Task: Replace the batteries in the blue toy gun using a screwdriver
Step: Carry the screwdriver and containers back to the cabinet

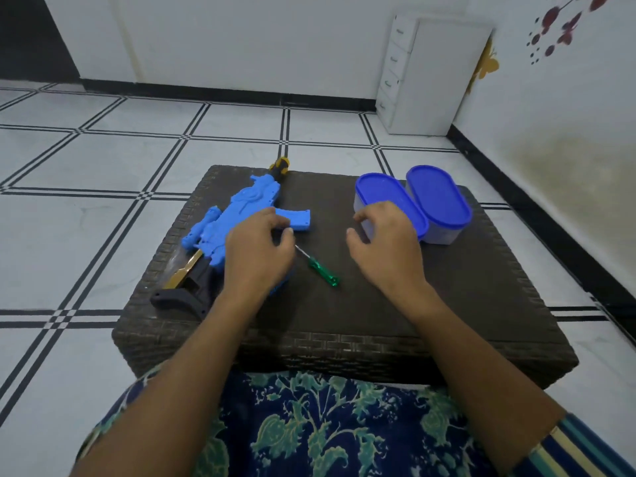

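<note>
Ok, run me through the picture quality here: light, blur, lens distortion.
Head view: light is soft and even, no hard shadows on the stool; the wide-angle lens bows the floor tile lines and tilts the white drawer unit; the red wall decal at top right is smeared; the green screwdriver handle shows small glints.

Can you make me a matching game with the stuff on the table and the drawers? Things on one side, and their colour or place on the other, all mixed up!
Things:
1. toy gun
2. screwdriver
3. tubs
4. drawer unit

Clues:
A. white, on the floor by the wall
B. green handle, lying mid-table
C. blue with a black stock, on the table's left
D. two side by side with blue lids, on the table's right

Pairs: 1-C, 2-B, 3-D, 4-A.
</note>
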`<state>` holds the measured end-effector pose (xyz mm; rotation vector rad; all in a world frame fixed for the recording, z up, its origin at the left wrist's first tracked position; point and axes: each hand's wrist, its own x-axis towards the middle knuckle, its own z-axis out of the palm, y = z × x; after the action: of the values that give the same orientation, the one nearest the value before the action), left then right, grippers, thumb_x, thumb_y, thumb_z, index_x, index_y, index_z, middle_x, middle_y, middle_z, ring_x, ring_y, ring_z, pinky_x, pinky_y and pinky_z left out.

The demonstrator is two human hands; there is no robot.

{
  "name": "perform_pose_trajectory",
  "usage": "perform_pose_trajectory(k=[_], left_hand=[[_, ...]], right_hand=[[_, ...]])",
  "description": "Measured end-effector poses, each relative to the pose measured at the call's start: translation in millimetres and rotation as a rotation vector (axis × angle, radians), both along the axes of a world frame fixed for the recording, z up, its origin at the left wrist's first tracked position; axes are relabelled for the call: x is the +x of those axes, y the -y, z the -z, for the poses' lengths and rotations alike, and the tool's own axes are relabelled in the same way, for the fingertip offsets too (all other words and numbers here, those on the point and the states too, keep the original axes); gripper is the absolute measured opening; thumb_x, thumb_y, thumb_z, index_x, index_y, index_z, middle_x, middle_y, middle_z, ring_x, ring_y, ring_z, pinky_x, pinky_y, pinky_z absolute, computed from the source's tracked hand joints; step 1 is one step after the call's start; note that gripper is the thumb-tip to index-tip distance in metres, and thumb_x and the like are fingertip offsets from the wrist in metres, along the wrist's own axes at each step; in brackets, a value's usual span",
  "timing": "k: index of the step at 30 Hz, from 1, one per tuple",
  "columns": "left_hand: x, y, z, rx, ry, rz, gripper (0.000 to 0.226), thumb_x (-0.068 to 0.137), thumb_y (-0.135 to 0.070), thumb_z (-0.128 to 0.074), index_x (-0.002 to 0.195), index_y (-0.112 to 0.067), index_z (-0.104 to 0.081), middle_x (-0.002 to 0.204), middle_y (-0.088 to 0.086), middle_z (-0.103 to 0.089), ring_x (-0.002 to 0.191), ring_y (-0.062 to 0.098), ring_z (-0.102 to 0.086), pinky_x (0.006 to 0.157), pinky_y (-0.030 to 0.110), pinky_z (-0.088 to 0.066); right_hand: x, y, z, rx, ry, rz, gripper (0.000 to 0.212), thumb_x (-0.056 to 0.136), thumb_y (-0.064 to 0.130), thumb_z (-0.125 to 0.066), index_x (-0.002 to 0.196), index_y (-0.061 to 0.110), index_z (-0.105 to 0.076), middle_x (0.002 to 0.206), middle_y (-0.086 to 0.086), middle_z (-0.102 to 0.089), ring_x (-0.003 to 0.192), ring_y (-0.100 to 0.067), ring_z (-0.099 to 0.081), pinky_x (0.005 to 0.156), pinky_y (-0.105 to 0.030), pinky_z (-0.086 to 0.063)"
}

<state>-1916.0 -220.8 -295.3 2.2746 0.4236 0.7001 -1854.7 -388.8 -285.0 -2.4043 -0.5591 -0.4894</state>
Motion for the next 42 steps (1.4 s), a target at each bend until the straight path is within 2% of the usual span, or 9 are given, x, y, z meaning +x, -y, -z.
perform_pose_trajectory(k=[4,11,15,19,24,31,35,39,42], left_hand=[[14,31,1,0.199,-0.227,-0.062,0.024,0.085,-0.036,-0.053,0.09,-0.018,-0.068,0.091,0.003,-0.067,0.09,0.026,-0.062,0.07,0.034,-0.046],[27,74,2,0.483,-0.56,-0.062,0.025,0.088,-0.032,-0.051,0.092,-0.008,-0.056,0.099,0.01,-0.061,0.093,0.031,-0.059,0.069,0.034,-0.033],[32,90,-2,0.309,-0.61,-0.03,0.027,0.086,-0.022,-0.055,0.108,-0.008,-0.053,0.112,0.013,-0.054,0.105,0.032,-0.055,0.07,0.037,-0.037],[39,100,-3,0.106,-0.565,-0.032,0.026,0.086,-0.024,-0.057,0.105,-0.008,-0.049,0.101,0.012,-0.054,0.096,0.03,-0.056,0.068,0.035,-0.042],[58,96,5,-0.525,-0.496,-0.055,0.024,0.093,-0.027,-0.045,0.105,-0.008,-0.054,0.094,0.01,-0.06,0.083,0.022,-0.059,0.069,0.036,-0.049],[67,93,3,-1.362,-0.172,-0.051,0.011,0.091,-0.013,-0.044,0.086,-0.012,-0.053,0.072,0.004,-0.043,0.065,0.015,-0.046,0.057,0.026,-0.04],[69,95,1,-1.424,-0.04,0.114,0.023,0.094,-0.028,-0.049,0.076,-0.014,-0.052,0.065,0.001,-0.058,0.061,0.015,-0.059,0.059,0.03,-0.047],[72,91,4,-1.356,-0.081,0.195,0.049,0.08,-0.028,-0.072,0.116,0.002,-0.058,0.101,0.013,-0.071,0.088,0.025,-0.071,0.073,0.039,-0.057],[73,88,9,-1.335,-0.056,0.133,0.048,0.078,-0.018,-0.074,0.115,0.007,-0.057,0.103,0.018,-0.07,0.086,0.026,-0.07,0.067,0.036,-0.057]], right_hand=[[9,23,4,0.016,0.106,0.1,0.027,0.083,0.019,-0.07,0.106,0.007,-0.065,0.118,-0.011,-0.059,0.111,-0.03,-0.05,0.084,-0.037,-0.047],[22,57,20,0.0,-0.014,0.15,0.043,0.081,0.035,-0.074,0.114,0.011,-0.063,0.131,-0.009,-0.052,0.121,-0.027,-0.044,0.095,-0.038,-0.046],[26,60,24,0.014,-0.062,0.136,0.05,0.078,0.041,-0.077,0.115,0.011,-0.06,0.134,-0.007,-0.048,0.127,-0.024,-0.04,0.098,-0.031,-0.041],[30,61,30,0.038,-0.073,0.121,0.055,0.078,0.04,-0.078,0.12,0.011,-0.057,0.134,-0.008,-0.045,0.124,-0.024,-0.046,0.098,-0.032,-0.045],[35,59,35,0.133,-0.055,0.095,0.05,0.076,0.035,-0.08,0.113,0.007,-0.06,0.128,-0.009,-0.05,0.121,-0.024,-0.05,0.1,-0.036,-0.047],[31,59,33,0.292,0.069,0.071,0.03,0.069,0.022,-0.083,0.074,0.007,-0.057,0.084,-0.004,-0.055,0.076,-0.016,-0.055,0.07,-0.027,-0.05],[16,53,29,0.277,0.115,0.031,0.032,0.065,0.024,-0.083,0.071,0.008,-0.056,0.082,-0.001,-0.053,0.074,-0.015,-0.055,0.065,-0.031,-0.051],[0,50,21,0.225,0.165,-0.005,0.035,0.064,0.033,-0.085,0.071,0.012,-0.058,0.084,0.002,-0.052,0.073,-0.012,-0.055,0.061,-0.03,-0.05],[-3,60,7,0.176,0.102,-0.029,0.037,0.065,0.051,-0.078,0.078,0.02,-0.061,0.087,0.01,-0.058,0.077,-0.009,-0.059,0.06,-0.028,-0.052]])
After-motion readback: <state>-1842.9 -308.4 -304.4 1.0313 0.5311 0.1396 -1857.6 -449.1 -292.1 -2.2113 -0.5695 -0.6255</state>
